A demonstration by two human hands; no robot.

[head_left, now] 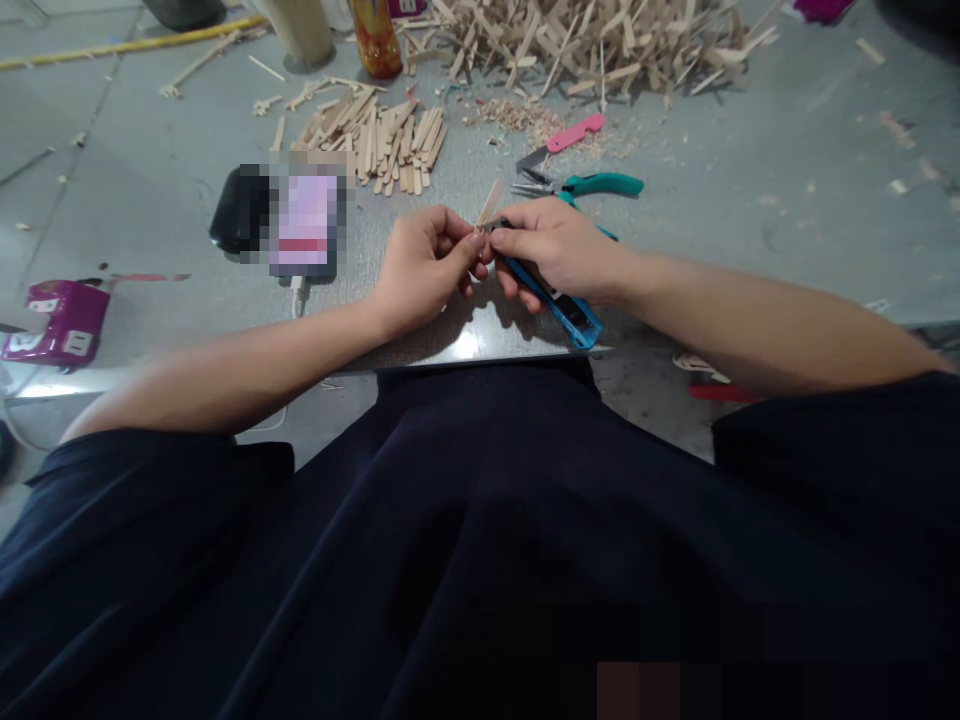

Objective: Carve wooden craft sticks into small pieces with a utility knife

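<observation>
Near the table's front edge, my left hand [429, 262] pinches the lower end of a small wooden piece [490, 202] whose flat stick points up and away. My right hand [553, 250] is closed around a blue utility knife [577, 318], its handle end sticking out below the palm toward the edge. The knife's front meets the wood between the two hands, and the fingertips partly hide the contact. Just beyond my right hand lie teal-handled pliers [606, 184] and a pink folding knife [576, 133] with its blade out.
Flat wooden sticks [397, 145] lie in a pile behind my left hand, with a larger heap of wooden pieces [600, 45] at the back. A phone [306, 222] on a cable and a black case [241, 210] are on the left. A bottle [376, 40] stands behind.
</observation>
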